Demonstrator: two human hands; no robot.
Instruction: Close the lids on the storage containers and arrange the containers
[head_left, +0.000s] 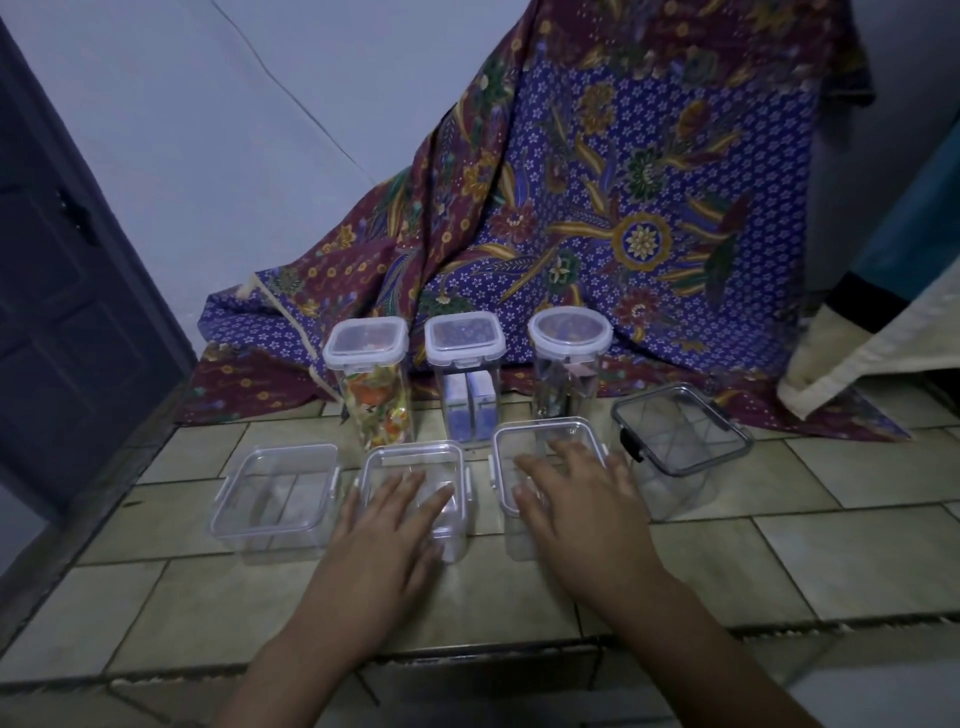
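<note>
1. 7 clear containers stand on a tiled floor (519, 587) in 2 rows, in front of a patterned cloth (623, 208) draped against the wall.
2. Back row, left to right: a tall jar (376, 387) holding colourful bits, a tall box (467, 379) holding 2 pale packets, and a round jar (567, 364). All 3 carry white-rimmed lids.
3. Front row, left to right: a left tub (275, 499), a second tub (441, 462), a third tub (540, 441), and a dark-rimmed tub (680, 447) set a little further back.
4. The left hand (387, 535) lies flat, fingers spread, palm down on the second tub's lid, gripping nothing.
5. The right hand (576, 504) lies flat, fingers spread, on the third tub's lid, gripping nothing.
6. The left tub sits just beside the second, untouched; its lid lies on top, but I cannot tell whether the clips are latched.
7. The dark-rimmed tub's lid sits on top, with a black clip showing on its left side.
8. A dark door (62, 312) stands at the left edge.
</note>
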